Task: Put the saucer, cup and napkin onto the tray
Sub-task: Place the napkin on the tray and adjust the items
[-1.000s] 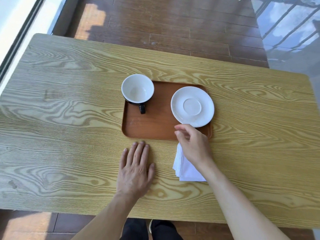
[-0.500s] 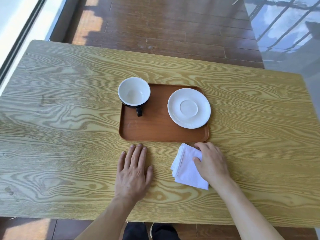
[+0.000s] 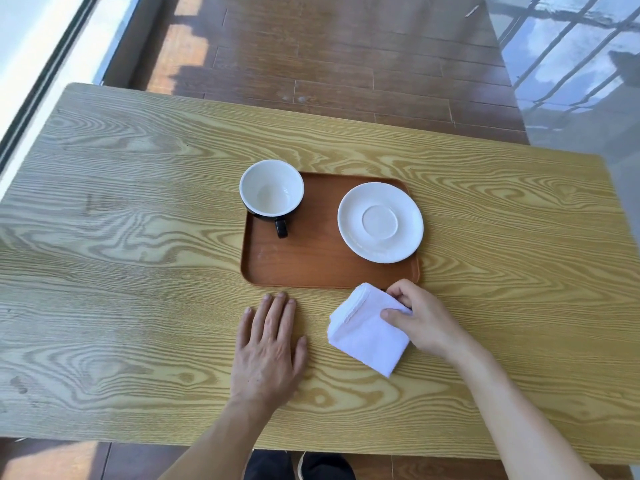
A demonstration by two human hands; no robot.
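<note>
Pinching napkin (image 3: pixel 367 332) corner, right hand (image 3: pixel 424 320) hides fingertips; left hand (image 3: pixel 268 351) flat, fingers spread

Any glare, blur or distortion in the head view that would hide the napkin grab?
Head view: bright daylight, reflections only on the floor beyond the table; wide-angle bending of its edges; napkin and right hand sharp, soft shadows.

On the table (image 3: pixel 138 237) sits the tray (image 3: pixel 311 268), cup (image 3: pixel 272 188) at its left, saucer (image 3: pixel 380 222) at its right; the napkin (image 3: pixel 363 334) lies just before it.
</note>
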